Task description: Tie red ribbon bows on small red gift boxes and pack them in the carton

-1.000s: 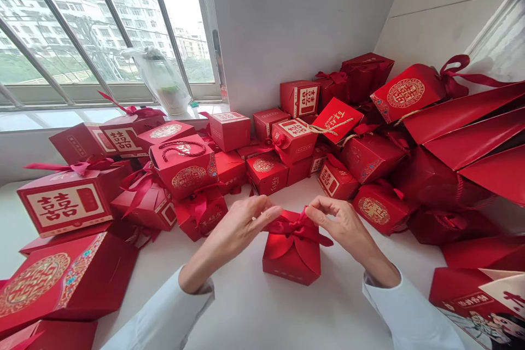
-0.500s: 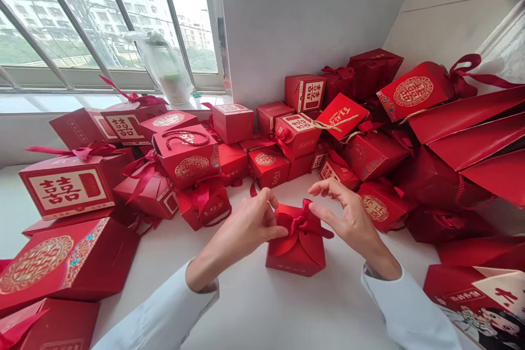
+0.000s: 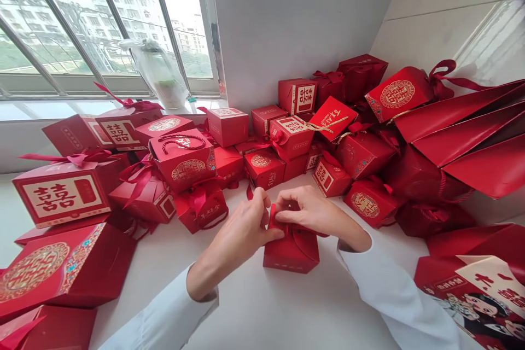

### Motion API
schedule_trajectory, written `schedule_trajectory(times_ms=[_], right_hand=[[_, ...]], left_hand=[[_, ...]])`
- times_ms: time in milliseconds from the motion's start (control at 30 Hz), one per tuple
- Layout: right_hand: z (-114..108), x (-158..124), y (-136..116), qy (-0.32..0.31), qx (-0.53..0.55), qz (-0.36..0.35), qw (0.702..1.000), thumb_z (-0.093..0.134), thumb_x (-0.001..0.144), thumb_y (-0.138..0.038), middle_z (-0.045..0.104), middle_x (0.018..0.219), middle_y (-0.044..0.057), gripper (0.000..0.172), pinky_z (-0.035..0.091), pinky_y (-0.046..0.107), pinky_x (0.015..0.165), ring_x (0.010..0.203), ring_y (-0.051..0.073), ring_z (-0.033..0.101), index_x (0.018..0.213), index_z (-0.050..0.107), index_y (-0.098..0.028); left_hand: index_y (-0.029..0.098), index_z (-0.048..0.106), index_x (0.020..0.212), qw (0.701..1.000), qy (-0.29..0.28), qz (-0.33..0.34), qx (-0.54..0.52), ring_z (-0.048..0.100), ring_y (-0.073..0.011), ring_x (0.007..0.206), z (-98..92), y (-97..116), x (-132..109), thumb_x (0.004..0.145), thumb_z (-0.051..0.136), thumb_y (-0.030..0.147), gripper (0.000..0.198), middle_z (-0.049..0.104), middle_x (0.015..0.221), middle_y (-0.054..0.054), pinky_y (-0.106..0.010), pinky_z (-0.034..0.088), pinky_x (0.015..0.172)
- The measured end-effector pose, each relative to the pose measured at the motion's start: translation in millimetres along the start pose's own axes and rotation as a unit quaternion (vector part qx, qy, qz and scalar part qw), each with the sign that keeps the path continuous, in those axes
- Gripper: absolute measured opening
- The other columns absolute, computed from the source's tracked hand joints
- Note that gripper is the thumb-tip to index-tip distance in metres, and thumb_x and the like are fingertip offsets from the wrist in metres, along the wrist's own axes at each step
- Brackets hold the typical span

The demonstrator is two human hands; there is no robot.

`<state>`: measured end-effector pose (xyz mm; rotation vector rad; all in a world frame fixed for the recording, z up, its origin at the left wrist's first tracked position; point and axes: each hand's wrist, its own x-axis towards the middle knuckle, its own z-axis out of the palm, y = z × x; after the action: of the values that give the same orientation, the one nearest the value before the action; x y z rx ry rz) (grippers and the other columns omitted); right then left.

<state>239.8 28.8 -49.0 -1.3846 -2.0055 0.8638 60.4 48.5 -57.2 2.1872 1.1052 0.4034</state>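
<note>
A small red gift box (image 3: 290, 256) with curved overlapping top flaps stands upright on the white table in front of me. My left hand (image 3: 249, 224) is closed at the box's left top edge, its thumb against the lid. A red ribbon end (image 3: 250, 192) sticks up just behind its fingers. Over the top of the box my right hand (image 3: 314, 209) is curled, thumb and fingers pinching at the ribbon bow. Most of the bow is hidden under this hand, so the exact grip cannot be made out.
Red gift boxes are heaped on the left (image 3: 61, 197), along the wall (image 3: 293, 136) and on the right (image 3: 371, 202). Red paper bags (image 3: 463, 136) lean at the far right. A clear plastic-wrapped cup (image 3: 166, 79) stands on the window sill. Bare white table (image 3: 246, 311) lies nearest me.
My right hand has moved left from beside the bow to over it, and its fingers have closed. My left hand stays at the box's left edge. The view has shifted slightly.
</note>
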Motion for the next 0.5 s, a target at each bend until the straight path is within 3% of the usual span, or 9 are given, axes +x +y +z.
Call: schedule_trajectory(times_ms=[133, 233, 367, 500], right_hand=[[-2.6, 3.0, 9.3, 0.048, 0.051, 0.028, 0.997, 0.061, 0.079, -0.026, 0.062, 0.066, -0.003, 0.01, 0.037, 0.021, 0.052, 0.058, 0.01, 0.053, 0.072, 0.061, -0.018], [-5.0, 3.8, 16.1, 0.045, 0.102, 0.04, 0.993, 0.06, 0.08, -0.03, 0.062, 0.067, -0.002, 0.013, 0.04, 0.022, 0.053, 0.058, 0.012, 0.055, 0.074, 0.06, -0.018], [-5.1, 4.7, 23.6, 0.034, 0.169, 0.05, 0.984, 0.061, 0.079, -0.029, 0.062, 0.067, -0.001, 0.011, 0.045, 0.024, 0.059, 0.063, 0.013, 0.058, 0.075, 0.061, -0.018], [-5.7, 6.7, 26.7, 0.013, 0.217, 0.052, 0.975, 0.064, 0.078, -0.031, 0.062, 0.068, -0.001, 0.015, 0.041, 0.022, 0.055, 0.063, 0.012, 0.057, 0.075, 0.061, -0.016]], left_hand=[[0.021, 0.036, 0.074, 0.999, -0.014, 0.035, -0.002, 0.038, -0.0093, 0.058, -1.9, 3.1, -1.0, 0.076, 0.06, 0.018, 0.025, 0.046, 0.066, 0.007, -0.021, 0.028, 0.051], [0.021, 0.045, 0.082, 0.997, -0.032, 0.071, -0.005, 0.043, -0.0095, 0.062, -2.1, 8.4, -3.6, 0.078, 0.055, 0.012, 0.014, 0.049, 0.071, 0.006, -0.021, 0.033, 0.056], [0.026, 0.052, 0.104, 0.996, -0.02, 0.082, 0.026, 0.047, -0.0109, 0.069, -1.3, 12.1, -7.0, 0.08, 0.053, 0.011, 0.028, 0.051, 0.085, 0.003, -0.023, 0.038, 0.064], [0.026, 0.059, 0.098, 0.995, -0.04, 0.088, 0.039, 0.049, -0.0104, 0.07, -2.3, 13.6, -5.7, 0.082, 0.052, 0.013, 0.022, 0.053, 0.09, 0.002, -0.024, 0.039, 0.065]])
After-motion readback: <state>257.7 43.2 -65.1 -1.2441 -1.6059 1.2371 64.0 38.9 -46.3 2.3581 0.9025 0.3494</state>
